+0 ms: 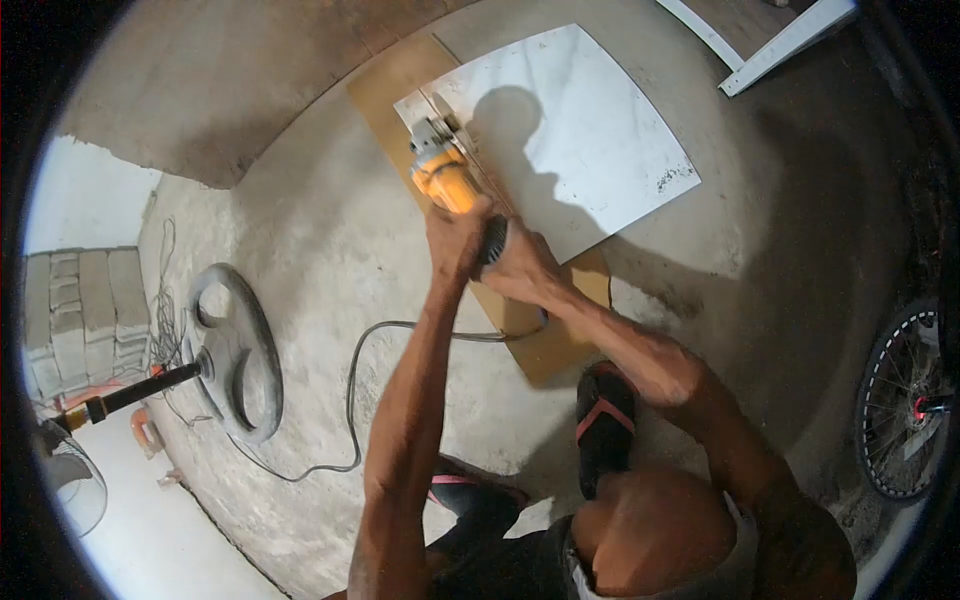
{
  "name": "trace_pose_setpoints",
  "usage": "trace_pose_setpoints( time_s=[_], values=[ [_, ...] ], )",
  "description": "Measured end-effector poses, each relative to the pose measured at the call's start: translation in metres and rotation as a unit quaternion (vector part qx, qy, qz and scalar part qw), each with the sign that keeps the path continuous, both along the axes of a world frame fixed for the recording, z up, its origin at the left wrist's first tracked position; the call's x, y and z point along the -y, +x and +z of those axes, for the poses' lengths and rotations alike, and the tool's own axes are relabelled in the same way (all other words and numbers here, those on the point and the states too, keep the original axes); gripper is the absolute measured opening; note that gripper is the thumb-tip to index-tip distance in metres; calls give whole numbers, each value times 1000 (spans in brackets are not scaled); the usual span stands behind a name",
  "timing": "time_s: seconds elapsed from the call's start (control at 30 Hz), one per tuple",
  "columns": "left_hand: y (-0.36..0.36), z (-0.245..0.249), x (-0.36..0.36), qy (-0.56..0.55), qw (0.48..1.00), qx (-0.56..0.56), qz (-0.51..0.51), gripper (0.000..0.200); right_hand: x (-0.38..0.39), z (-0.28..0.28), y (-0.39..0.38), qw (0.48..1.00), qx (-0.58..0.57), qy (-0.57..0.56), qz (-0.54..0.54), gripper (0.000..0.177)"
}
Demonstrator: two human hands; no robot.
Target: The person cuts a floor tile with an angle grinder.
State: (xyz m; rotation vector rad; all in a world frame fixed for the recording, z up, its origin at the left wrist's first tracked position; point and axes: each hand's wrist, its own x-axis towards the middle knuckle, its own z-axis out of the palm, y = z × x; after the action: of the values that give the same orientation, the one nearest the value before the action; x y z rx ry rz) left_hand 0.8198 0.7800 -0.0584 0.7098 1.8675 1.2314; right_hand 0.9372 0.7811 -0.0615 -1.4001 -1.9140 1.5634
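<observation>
An orange angle grinder (452, 186) with a grey metal head lies across the near-left edge of a large white marble-look tile (610, 130). Wrapped around its body is my left hand (455, 238), closed. My right hand (520, 262) is closed on the black rear end of the tool, just right of the left one. The grinder's head points away from me, over a thin strip along the tile's edge; whether the disc touches the tile is hard to tell. Under the tile shows a brown sheet of cardboard (545, 355). My shadow falls on the tile.
A dark power cord (352, 385) loops over the concrete floor at left, near a grey fan base (262, 350). Grey blocks (85, 300) stand against the left wall. A bicycle wheel (900, 400) is at right, and a white frame (785, 48) at top right.
</observation>
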Motion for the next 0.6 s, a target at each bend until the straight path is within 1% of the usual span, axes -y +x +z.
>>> trace_pose_setpoints(
  time_s=[0.03, 0.07, 0.1, 0.13, 0.17, 0.23, 0.27, 0.33, 0.4, 0.5, 0.6],
  values=[
    [-11, 3, -13, 7, 1000, 4, 0, 34, -12, 9, -9, 1000, -1, 14, 6, 47],
    [-29, -10, -30, -6, 1000, -17, 3, 35, -24, 20, -19, 1000, -2, 28, 11, 45],
    [-42, -8, -40, 15, 999, 27, -17, 36, -37, 32, -27, 999, 27, 43, 13, 43],
    [-53, -6, -52, 14, 1000, 8, -13, 37, -50, 18, -48, 997, -13, 80, -1, 42],
    [-63, -5, -63, 12, 1000, -11, -9, 37, -59, 5, -56, 998, -3, 60, -5, 43],
    [-83, -9, -83, 19, 999, -24, -16, 37, -73, 36, -65, 1000, 18, 19, -12, 44],
    [-90, -10, -91, 13, 1000, -16, -11, 32, -74, 37, -71, 994, 7, 100, -52, 42],
    [-98, -6, -101, -3, 1000, -15, -12, 33, -85, 32, -81, 995, -23, 86, -35, 39],
    [-106, -8, -110, -6, 1000, -23, -13, 37, -104, -1, -97, 996, -21, 89, -7, 34],
    [-116, -13, -120, -41, 998, -54, -6, 41, -115, -20, -107, 996, 9, 88, -4, 30],
    [-113, -7, -120, -26, 998, -45, -24, 44, -122, -42, -119, 993, -3, 115, -14, 29]
  ],
)
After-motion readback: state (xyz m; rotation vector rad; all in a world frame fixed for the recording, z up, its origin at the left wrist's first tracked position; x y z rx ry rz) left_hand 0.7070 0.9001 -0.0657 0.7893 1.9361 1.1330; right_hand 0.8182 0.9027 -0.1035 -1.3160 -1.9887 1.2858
